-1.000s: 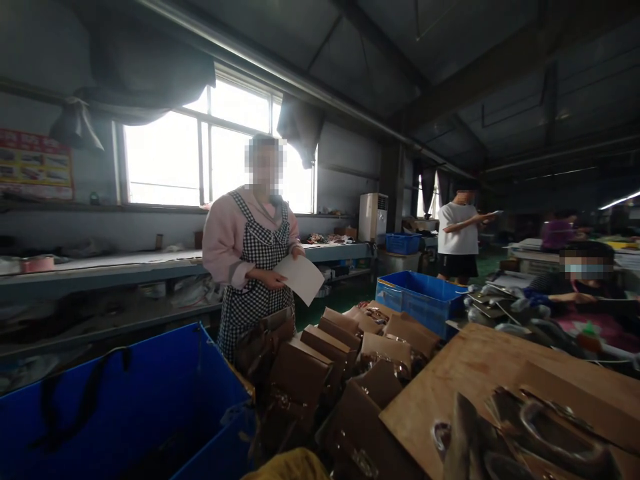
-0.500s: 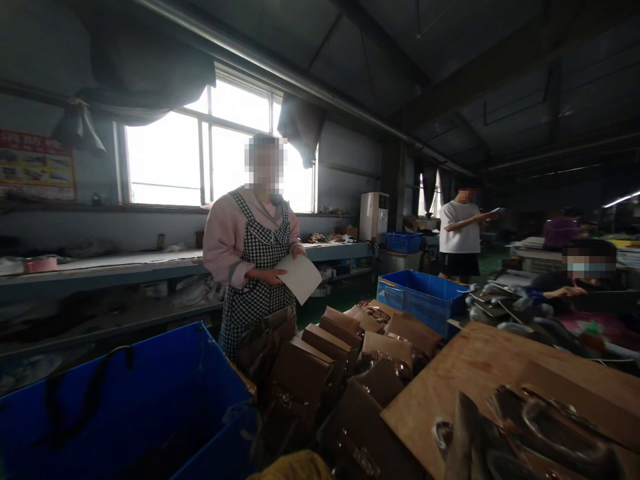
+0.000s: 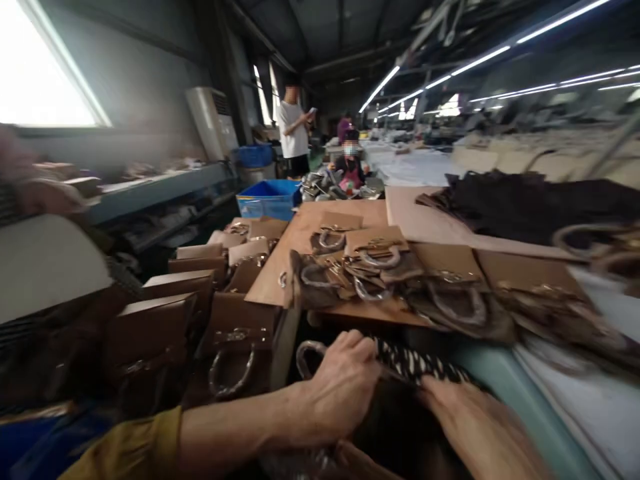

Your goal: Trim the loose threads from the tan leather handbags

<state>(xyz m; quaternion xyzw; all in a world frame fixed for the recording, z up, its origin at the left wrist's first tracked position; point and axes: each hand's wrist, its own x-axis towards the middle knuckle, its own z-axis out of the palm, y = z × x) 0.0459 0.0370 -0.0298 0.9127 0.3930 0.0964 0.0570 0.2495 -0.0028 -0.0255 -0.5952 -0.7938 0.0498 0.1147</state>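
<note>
My left hand (image 3: 347, 377) is closed on the upper edge of a dark bag (image 3: 405, 427) at the bottom centre. A wrapped loop handle (image 3: 309, 357) sticks out just left of that hand. On the bag's right side is my right hand (image 3: 463, 410), blurred, its fingertips at the dark opening; whether it grips anything is unclear. Black and white patterned cloth (image 3: 420, 360) shows between and behind the hands. Brown handbags with plastic-wrapped handles (image 3: 383, 257) lie on the wooden board (image 3: 275, 267) beyond.
More brown bags (image 3: 240, 333) stand in rows at the left. A person at the left edge is beside a large pale sheet (image 3: 50, 263). Blue bins (image 3: 270, 198), a person in white (image 3: 295, 133) and a seated masked person (image 3: 350, 163) are farther back. Dark material (image 3: 540, 203) lies at the right.
The view has swung right and down. Both hands have come into view at the dark bag; the person in the checked apron has shifted to the left edge.
</note>
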